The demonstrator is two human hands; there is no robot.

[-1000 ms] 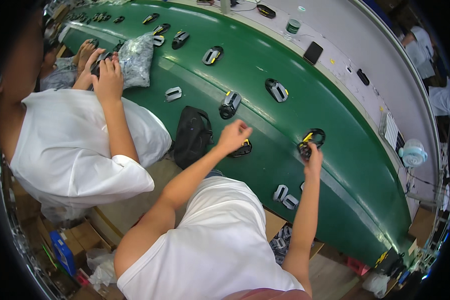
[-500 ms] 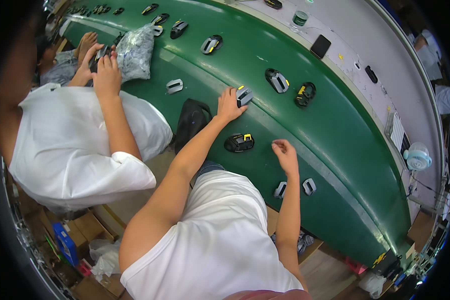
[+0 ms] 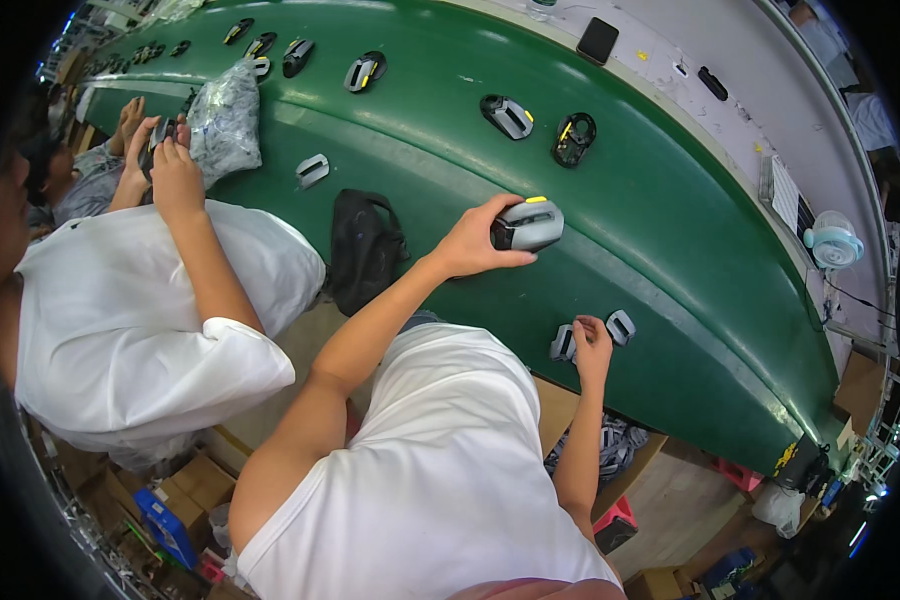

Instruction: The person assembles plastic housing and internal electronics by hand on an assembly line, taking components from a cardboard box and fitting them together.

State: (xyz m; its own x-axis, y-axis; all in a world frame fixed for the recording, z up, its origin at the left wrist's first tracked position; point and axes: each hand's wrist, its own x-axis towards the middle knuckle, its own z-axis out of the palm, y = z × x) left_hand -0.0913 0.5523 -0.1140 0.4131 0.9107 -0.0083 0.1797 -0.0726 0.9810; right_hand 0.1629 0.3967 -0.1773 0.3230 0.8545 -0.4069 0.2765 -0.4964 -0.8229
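Note:
My left hand (image 3: 475,240) grips a rounded black and grey plastic device (image 3: 532,226) with a yellow tab on its upper edge, thumb and fingers round one end, raised over the green table. Low on the right, my right hand (image 3: 592,350) has its fingers drawn together between two small grey slotted covers. One grey slotted cover (image 3: 562,344) is at the fingertips; I cannot tell whether they touch it or pinch something. Just beyond the hand sits the other grey slotted cover (image 3: 621,327). Another grey slotted piece (image 3: 312,170) lies farther left.
The long green table (image 3: 420,140) carries several black-grey devices, among them a grey one (image 3: 507,117) and a black-yellow one (image 3: 574,139). A black bag (image 3: 362,250) rests at the near edge. A co-worker (image 3: 150,300) sits left beside a plastic sack (image 3: 226,120). A phone (image 3: 598,40) and fan (image 3: 834,240) are beyond.
My left hand has lifted the device off the table and brought it nearer. My right hand has moved down to the grey covers. The whole view has shifted a little.

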